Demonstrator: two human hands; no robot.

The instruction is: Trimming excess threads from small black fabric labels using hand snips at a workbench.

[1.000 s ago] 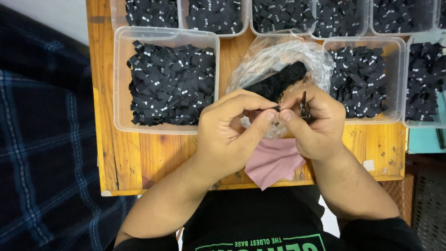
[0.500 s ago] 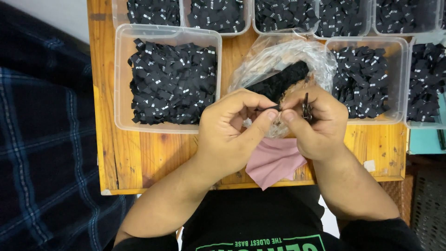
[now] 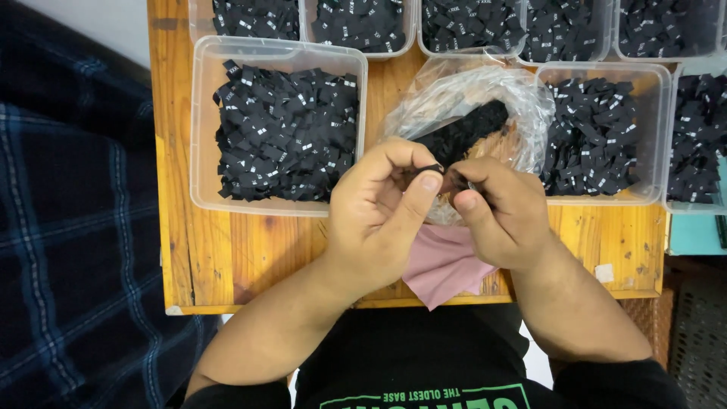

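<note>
My left hand (image 3: 382, 212) and my right hand (image 3: 503, 212) meet over the middle of a wooden table (image 3: 250, 257). Between the thumbs and forefingers of both hands is a small black fabric label (image 3: 433, 170). Just beyond the fingers lies a clear plastic bag (image 3: 469, 98) with a dark heap of the same labels inside. A pink cloth (image 3: 443, 265) lies under my hands at the table's near edge. What the right hand's fingers cover is hidden.
Clear plastic tubs full of black labels with white marks stand around: one at the left (image 3: 280, 129), one at the right (image 3: 606, 136), several more along the far edge (image 3: 363, 23). A dark plaid fabric (image 3: 68, 227) lies left of the table.
A thin dark tool or strip that stuck up from my right hand earlier is no longer visible. Both hands stay together in the same place, fingers shifted slightly.
</note>
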